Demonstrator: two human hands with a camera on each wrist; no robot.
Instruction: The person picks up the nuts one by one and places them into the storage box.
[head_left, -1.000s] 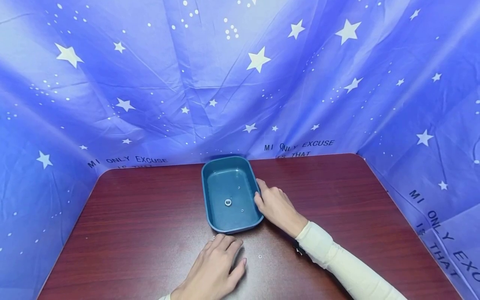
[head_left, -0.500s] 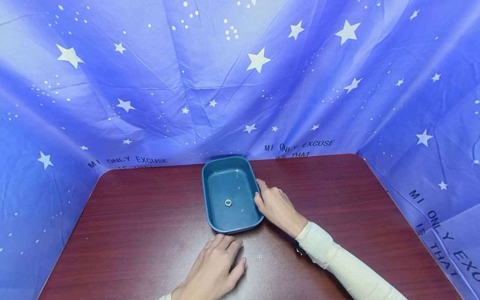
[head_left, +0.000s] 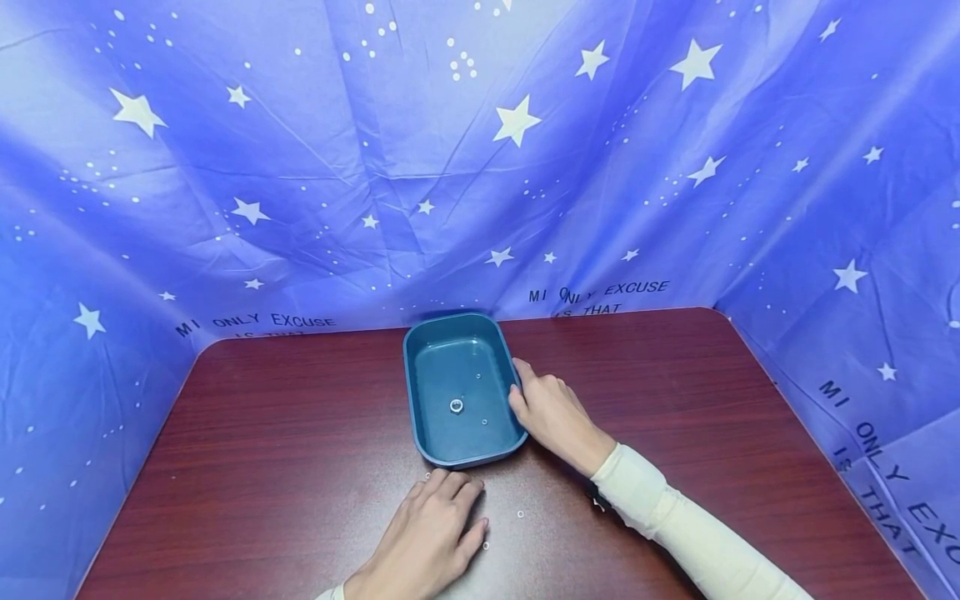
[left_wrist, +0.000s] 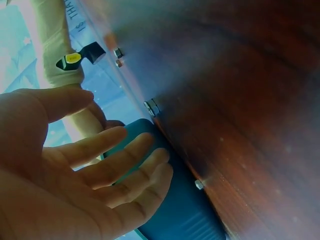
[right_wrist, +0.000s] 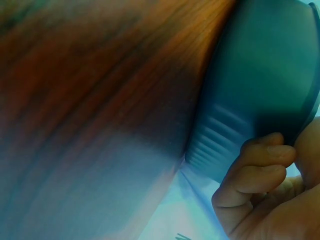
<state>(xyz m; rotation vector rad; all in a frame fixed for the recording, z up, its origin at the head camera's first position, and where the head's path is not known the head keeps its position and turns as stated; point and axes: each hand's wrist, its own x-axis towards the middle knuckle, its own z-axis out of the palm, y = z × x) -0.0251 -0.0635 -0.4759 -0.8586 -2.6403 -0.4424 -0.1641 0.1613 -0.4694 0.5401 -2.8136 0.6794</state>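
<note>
Head view: we've got a blue-green rectangular tray (head_left: 442, 367), rounded corners, likely plastic, on the dark red wood-grain table (head_left: 300, 400), its far end up at the back edge. Our read: light, stiff, smooth so a bit slippery, not fragile; best hold is a pinch on a long side's rim. The thick silver metal nut (head_left: 456, 406) inside should be hard and dense, so take it across the outer sides. The two tiny silvery nut-like pieces (head_left: 478, 376) near it look almost weightless: fingertips only. Others lie on the table, incl. a small silvery metal hex piece (head_left: 486, 546) just beside the thumb of our left hand (head_left: 427, 533). Our right hand (head_left: 558, 417) grips the tray's right long side, forearm slanting in from lower right. Left wrist view: left fingers apart, slightly bent, bare palm showing, nothing held. Right wrist view: right fingers curled in at the tray's ribbed outer wall near the rim; thumb is partly cut off, so we can't tell how hard it squeezes.
</note>
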